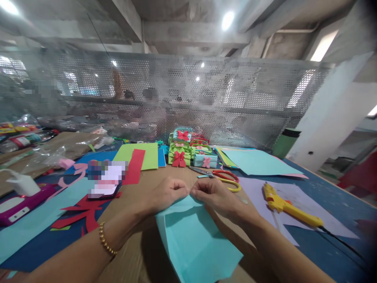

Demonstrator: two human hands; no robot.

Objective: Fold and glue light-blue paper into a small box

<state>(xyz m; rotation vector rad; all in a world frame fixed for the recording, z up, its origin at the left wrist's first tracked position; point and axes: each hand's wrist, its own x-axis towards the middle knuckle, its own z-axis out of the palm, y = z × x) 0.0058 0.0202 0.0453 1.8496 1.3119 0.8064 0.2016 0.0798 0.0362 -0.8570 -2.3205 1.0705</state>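
A light blue sheet of folded paper point(200, 239) hangs between my hands over the brown cardboard point(129, 243). My left hand point(169, 192) pinches its top edge, with a gold bead bracelet on the wrist. Close beside it, my right hand point(213, 194) pinches the same edge, the fingertips of both hands nearly touching. Creases run along the paper's left side, and its lower end spreads toward me. Just beyond my right hand lie scissors point(226, 175) with red and yellow handles.
Small paper boxes with bows point(179, 157) stand at the back centre. A yellow glue gun point(291, 208) lies on lilac paper at right. To the left are a phone point(107, 181), red paper cutouts point(88, 212) and a purple power strip point(23, 204). A green bottle point(285, 143) stands back right.
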